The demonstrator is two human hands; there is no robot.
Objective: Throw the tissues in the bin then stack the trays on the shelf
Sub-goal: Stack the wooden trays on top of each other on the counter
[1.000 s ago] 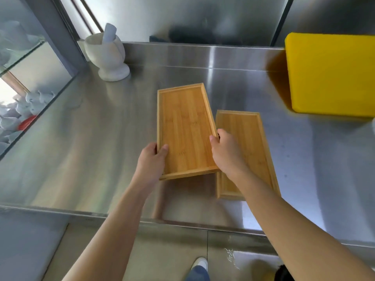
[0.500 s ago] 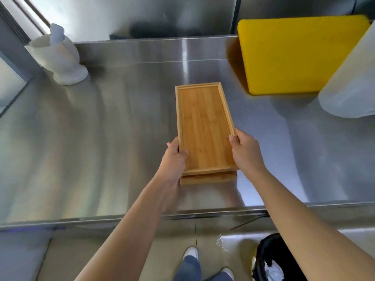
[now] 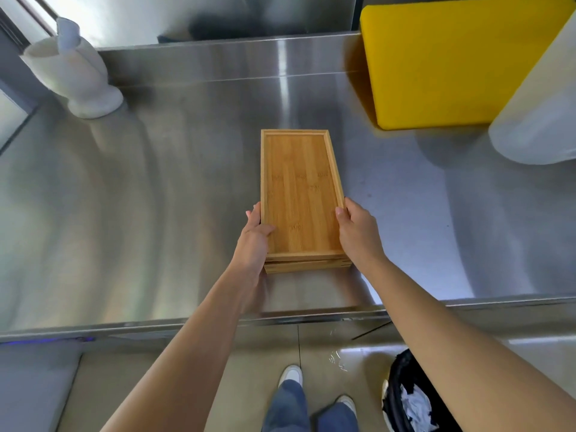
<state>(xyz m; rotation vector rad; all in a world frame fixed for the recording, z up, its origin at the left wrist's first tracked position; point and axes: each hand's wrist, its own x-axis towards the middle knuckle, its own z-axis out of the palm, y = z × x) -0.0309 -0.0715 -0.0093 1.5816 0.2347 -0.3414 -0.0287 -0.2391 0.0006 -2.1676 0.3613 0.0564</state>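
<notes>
Two bamboo trays lie stacked on the steel counter (image 3: pixel 156 213). The top tray (image 3: pixel 299 194) sits squarely on the lower tray (image 3: pixel 307 267), of which only the near edge shows. My left hand (image 3: pixel 254 241) grips the stack's left rim near the front corner, thumb inside the top tray. My right hand (image 3: pixel 358 232) grips the right rim opposite. On the floor at lower right stands a black bin (image 3: pixel 405 397) with crumpled white tissues (image 3: pixel 416 406) inside.
A white mortar with pestle (image 3: pixel 74 73) stands at the back left. A yellow board (image 3: pixel 452 60) leans at the back right, with a white plastic container (image 3: pixel 542 113) in front of it. The counter's front edge (image 3: pixel 187 325) runs below my forearms.
The tray I held moved right onto the second tray and now sits aligned on it. Both hands stayed on its rims. The view shifted right, showing the bin.
</notes>
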